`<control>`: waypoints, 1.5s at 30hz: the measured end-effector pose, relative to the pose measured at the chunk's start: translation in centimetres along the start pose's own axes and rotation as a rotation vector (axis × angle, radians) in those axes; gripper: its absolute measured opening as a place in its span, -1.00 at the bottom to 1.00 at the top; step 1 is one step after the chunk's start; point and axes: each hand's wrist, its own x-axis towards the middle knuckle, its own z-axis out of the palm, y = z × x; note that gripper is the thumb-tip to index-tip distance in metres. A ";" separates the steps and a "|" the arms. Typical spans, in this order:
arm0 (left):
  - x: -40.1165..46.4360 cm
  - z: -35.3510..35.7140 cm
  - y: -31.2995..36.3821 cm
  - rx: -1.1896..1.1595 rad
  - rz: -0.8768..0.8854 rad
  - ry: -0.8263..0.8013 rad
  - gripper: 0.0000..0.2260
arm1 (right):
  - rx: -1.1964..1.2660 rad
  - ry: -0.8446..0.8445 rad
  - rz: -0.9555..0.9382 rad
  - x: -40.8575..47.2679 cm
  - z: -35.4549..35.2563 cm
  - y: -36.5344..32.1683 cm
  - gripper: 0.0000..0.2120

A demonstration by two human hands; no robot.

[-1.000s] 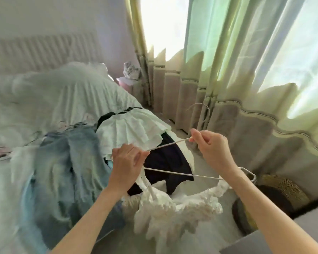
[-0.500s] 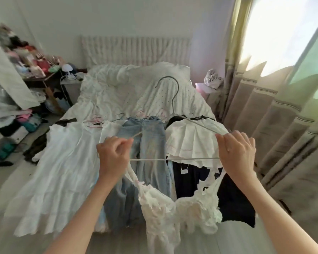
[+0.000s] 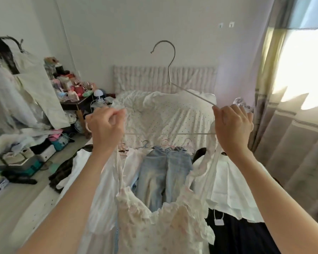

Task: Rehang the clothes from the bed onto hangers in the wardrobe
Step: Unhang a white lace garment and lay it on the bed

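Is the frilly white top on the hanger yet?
Yes. Both straps of the top run up to the hanger ends, where each hand grips.

White frilly top held up on a wire hanger over the bed

The left hand point(image 3: 105, 128) and right hand point(image 3: 232, 125) grip the ends of the hanger point(image 3: 170, 74), hook upright; the top point(image 3: 162, 222) hangs by its straps; jeans point(image 3: 163, 173) lie on the bed point(image 3: 165, 116) below; curtains point(image 3: 290, 125) at right.

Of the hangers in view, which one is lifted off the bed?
The white wire hanger held up by both hands, carrying the ruffled white top. The small coloured hangers lie flat on the bed beyond the jeans.
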 end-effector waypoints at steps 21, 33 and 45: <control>18.7 23.7 -13.9 0.127 0.033 -0.148 -0.70 | 0.223 -0.210 0.166 13.3 28.2 11.9 -0.71; 9.2 40.9 -34.0 0.555 -0.293 -0.795 -0.72 | 0.142 -0.931 0.530 -4.4 47.6 24.1 -0.73; -0.3 51.4 -47.2 0.652 -0.417 -1.012 -0.77 | 0.043 -1.200 0.837 -17.1 58.1 30.2 -0.77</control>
